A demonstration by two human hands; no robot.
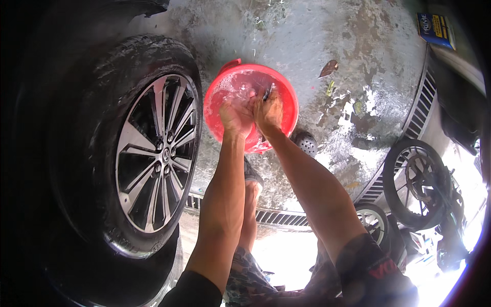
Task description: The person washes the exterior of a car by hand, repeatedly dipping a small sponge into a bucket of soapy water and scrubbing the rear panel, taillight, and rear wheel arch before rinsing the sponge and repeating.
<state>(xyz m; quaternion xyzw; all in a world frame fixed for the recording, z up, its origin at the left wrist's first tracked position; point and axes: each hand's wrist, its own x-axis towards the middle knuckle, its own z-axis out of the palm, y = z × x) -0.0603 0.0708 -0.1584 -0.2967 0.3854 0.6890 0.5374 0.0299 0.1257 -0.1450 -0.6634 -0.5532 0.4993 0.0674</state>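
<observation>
Both my hands are down inside a round red plastic bucket (290, 86) of sudsy water, close together near its middle. My left hand (236, 117) has its fingers under the water; whether they grip anything is hidden. Against it, my right hand (270, 109) is curled around a small dark object (266, 94), too blurred to name. White foam (227, 85) lines the bucket's left side. Left of the bucket stands a car wheel, with a wet black tyre (103, 161) and a silver-and-black alloy rim (165, 155).
A perforated dark clog (305, 144) shows just behind the bucket. Fallen leaves (328, 69) lie on the worn concrete floor (307, 34). A drain grating (282, 218) crosses behind me. Motorcycle wheels (416, 184) stand at right, and a blue box (436, 31) lies at the upper right.
</observation>
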